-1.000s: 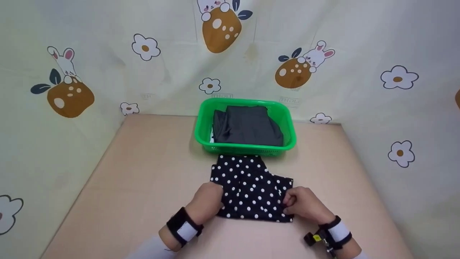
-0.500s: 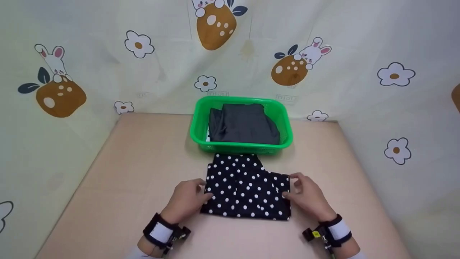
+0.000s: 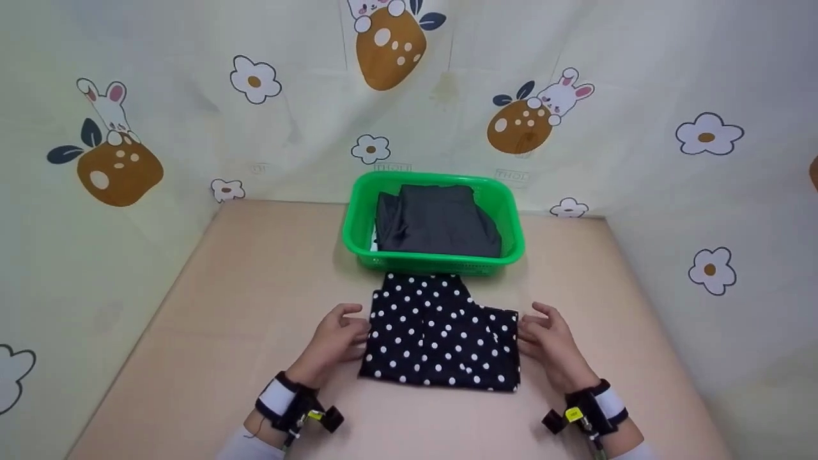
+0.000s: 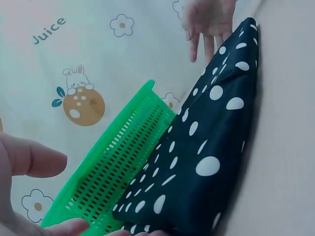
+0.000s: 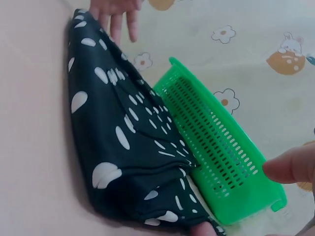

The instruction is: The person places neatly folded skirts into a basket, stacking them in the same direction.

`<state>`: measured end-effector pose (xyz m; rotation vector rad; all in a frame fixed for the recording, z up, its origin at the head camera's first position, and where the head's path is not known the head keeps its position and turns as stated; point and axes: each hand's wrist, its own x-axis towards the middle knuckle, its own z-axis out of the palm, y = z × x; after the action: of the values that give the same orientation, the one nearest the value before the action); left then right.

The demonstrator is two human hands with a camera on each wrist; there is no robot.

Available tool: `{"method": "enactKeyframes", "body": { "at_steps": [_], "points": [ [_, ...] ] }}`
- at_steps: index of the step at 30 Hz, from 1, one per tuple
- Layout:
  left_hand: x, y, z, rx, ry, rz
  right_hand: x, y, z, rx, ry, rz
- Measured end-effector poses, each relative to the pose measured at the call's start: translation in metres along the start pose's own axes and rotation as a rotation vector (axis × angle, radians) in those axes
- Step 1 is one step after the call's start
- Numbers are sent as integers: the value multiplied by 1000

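Observation:
A folded black garment with white polka dots [image 3: 441, 345] lies flat on the table in front of the basket. My left hand [image 3: 333, 338] is at its left edge, thumb raised and fingers loosely bent. At the opposite edge, my right hand [image 3: 551, 345] mirrors it, fingertips right beside the cloth. In the left wrist view the thumb [image 4: 39, 160] stands well apart from the garment, while fingertips reach its near edge at the bottom. The right wrist view likewise has the thumb [image 5: 290, 167] apart, with a fingertip [image 5: 203, 229] against the fabric's lower edge.
Directly behind the garment stands a green plastic basket [image 3: 441, 262] with perforated sides. Folded dark grey clothing [image 3: 441, 220] fills much of it. A patterned cloth backdrop [image 3: 307, 128] rises behind and at both sides of the beige table [image 3: 255, 287].
My left hand has drawn back leftward off the garment's top, and both thumbs have lifted from the cloth. The right hand has shifted slightly outward. The garment stays nearly in place.

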<state>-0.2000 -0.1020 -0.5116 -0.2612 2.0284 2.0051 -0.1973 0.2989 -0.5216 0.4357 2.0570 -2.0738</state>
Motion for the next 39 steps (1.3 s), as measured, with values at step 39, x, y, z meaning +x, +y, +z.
{"method": "enactKeyframes", "body": {
  "at_steps": [39],
  "points": [
    [9,-37,25,-236,-354,-21,-7,21,26,164,-492,62]
  ]
}}
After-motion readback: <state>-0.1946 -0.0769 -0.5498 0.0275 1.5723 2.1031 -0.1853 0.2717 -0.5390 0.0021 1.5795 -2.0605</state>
